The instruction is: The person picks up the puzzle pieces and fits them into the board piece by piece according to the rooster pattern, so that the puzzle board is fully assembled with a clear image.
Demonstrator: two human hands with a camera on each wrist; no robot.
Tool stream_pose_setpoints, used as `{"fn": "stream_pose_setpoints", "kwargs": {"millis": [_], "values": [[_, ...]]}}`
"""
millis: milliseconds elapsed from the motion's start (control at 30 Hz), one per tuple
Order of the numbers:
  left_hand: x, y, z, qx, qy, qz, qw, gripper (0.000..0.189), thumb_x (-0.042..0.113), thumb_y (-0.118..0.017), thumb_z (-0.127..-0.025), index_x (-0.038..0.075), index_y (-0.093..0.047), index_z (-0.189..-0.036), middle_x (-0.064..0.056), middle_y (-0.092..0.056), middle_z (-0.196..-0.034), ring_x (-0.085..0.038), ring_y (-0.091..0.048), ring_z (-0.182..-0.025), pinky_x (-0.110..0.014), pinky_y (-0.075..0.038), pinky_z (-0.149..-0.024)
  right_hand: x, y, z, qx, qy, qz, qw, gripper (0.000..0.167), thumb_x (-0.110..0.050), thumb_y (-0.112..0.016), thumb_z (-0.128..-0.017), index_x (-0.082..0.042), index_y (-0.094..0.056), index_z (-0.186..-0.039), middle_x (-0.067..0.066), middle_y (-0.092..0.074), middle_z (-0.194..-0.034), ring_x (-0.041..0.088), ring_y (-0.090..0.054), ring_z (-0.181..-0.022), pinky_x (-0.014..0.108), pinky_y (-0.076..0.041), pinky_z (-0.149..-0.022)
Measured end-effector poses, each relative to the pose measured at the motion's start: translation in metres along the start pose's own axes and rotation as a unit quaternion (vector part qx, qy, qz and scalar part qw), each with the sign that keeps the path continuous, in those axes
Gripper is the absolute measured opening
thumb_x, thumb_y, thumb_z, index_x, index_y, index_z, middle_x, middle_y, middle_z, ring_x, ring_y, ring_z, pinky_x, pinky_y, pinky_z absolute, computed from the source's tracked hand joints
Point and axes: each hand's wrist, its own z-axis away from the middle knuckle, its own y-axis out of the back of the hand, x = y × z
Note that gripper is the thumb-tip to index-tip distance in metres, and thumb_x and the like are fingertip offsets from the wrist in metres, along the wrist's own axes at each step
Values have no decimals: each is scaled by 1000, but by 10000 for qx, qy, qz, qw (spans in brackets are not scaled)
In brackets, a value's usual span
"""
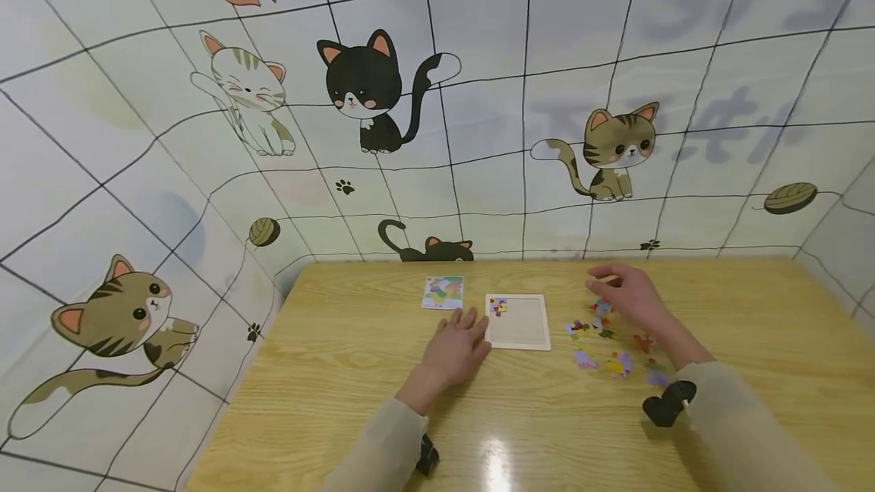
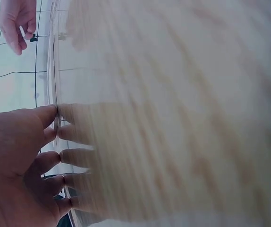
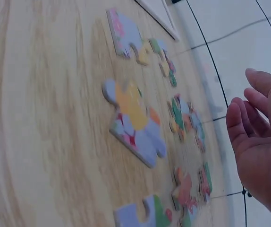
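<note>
Far left, the printed picture card (image 1: 443, 292) lay face up on the wood-grain surface (image 1: 328, 370), usable as a guide for colour and placement. Next, the left hand (image 1: 456, 348) rested flattish, fingers straight and a bit spread, holding nothing, right by the tray's left rim; firm contact couldn't be confirmed. Light steadying there looked right; pressing hard might have skidded the frame. Then the white-rimmed puzzle tray (image 1: 526, 326), mostly bare inside, with a small fitted cluster (image 1: 498, 307) in its upper-left corner. Building outward from that corner seemed safest. Right of the tray, loose jigsaw pieces (image 1: 620, 364) lay scattered, some bunched, including a lilac-and-yellow piece (image 3: 136, 116) with one straight side, likely for the border. Far right, the right hand (image 1: 632, 298) hung above the farther pieces, fingers loosely bent, thumb and fingertips a narrow gap apart, no piece visible in them. Best approach: choose one piece against the card, pinch by its edges, lift clear of neighbours, turn to match the tabs, then press flat without jolting the cluster.
</note>
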Motion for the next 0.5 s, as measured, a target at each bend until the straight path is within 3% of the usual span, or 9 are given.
{"fn": "stream_pose_setpoints", "kwargs": {"millis": [133, 367, 500], "values": [[-4, 0, 1, 50, -38, -6, 10000, 50, 34, -50, -108, 11, -50, -153, -16, -42, -158, -42, -37, -146, -59, -34, -114, 1, 7, -1, -192, -17, -199, 9996, 52, -34, -62, -104, 6, -58, -137, 28, -61, -131, 39, -65, -106, 40, -57, -75], [-6, -3, -2, 29, -102, -34, 9999, 50, 34, -51, -108, 13, -49, -154, -16, -42, -159, -42, -37, -146, -58, -35, -114, 8, 12, 1, -382, 326, 318, 9982, 36, -14, -66, -102, 9, -63, -129, 27, -65, -121, 33, -66, -96, 38, -57, -71], [-3, -4, -2, 79, -134, -30, 9999, 49, 34, -51, -108, 13, -51, -153, -16, -43, -158, -42, -38, -145, -59, -36, -113, 21, 16, 6, -375, 275, 445, 9979, 36, -13, -67, -101, 9, -64, -128, 26, -66, -119, 32, -65, -96, 37, -56, -70]]}}
